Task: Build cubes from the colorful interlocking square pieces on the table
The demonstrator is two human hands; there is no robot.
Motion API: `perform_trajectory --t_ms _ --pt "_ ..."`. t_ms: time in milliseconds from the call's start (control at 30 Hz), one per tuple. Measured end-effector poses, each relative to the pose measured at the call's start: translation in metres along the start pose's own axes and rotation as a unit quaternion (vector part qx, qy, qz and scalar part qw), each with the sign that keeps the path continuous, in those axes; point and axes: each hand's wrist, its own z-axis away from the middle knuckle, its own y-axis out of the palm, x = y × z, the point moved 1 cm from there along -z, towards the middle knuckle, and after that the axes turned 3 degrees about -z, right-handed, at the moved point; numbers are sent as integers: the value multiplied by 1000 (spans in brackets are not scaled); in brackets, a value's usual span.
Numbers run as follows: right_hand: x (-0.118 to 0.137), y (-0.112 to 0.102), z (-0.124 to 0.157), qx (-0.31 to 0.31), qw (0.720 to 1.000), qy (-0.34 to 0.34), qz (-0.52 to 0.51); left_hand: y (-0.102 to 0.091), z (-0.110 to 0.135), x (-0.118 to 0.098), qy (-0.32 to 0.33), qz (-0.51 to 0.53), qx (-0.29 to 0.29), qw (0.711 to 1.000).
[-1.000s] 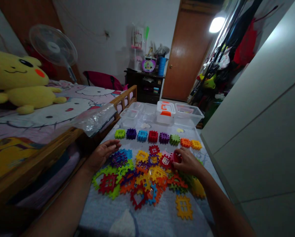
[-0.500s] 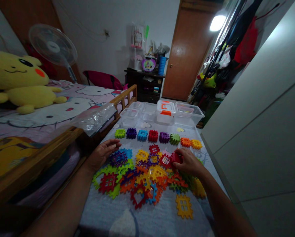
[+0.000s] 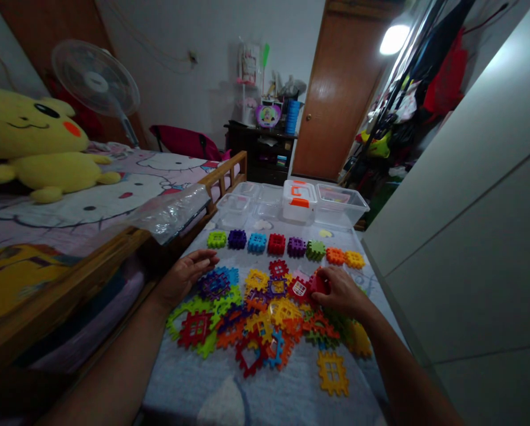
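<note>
A heap of flat, toothed plastic building tiles in many colours lies on a pale cloth-covered table. Behind it stands a row of assembled tile cubes, green, purple, blue, red, orange and yellow. My right hand rests at the heap's right side, fingers closed around a red tile piece. My left hand lies flat at the heap's left edge, fingers stretched out beside a purple tile, holding nothing.
Clear plastic boxes and a white box with an orange latch stand at the table's far end. A bed with a wooden frame and a yellow plush toy borders the left. A white cabinet rises on the right.
Hardly anything moved. My right hand shifted very slightly to the right with the red piece; my left hand stayed put.
</note>
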Motion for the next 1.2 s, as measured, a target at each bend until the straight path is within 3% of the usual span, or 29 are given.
perform_trajectory --t_ms 167,267,400,567,733,1033,1200 --pt "-1 2 -3 -7 1000 -6 6 -2 -1 1 0 3 7 1000" --pt "2 -5 -15 -42 999 -29 -5 -1 -1 1 -4 5 6 1000" --pt "21 -16 -50 -87 993 -78 2 -1 0 1 -4 4 8 1000" --pt "53 -12 -104 -47 996 -72 30 0 1 -1 0 4 3 1000" --pt "70 -8 -133 -29 997 -66 34 0 1 0 -4 9 5 1000" --pt "67 2 -144 -6 998 -55 40 4 3 -4 -13 16 13 1000" --pt "50 -8 -118 -81 992 -97 -13 6 3 -6 -16 14 15 1000"
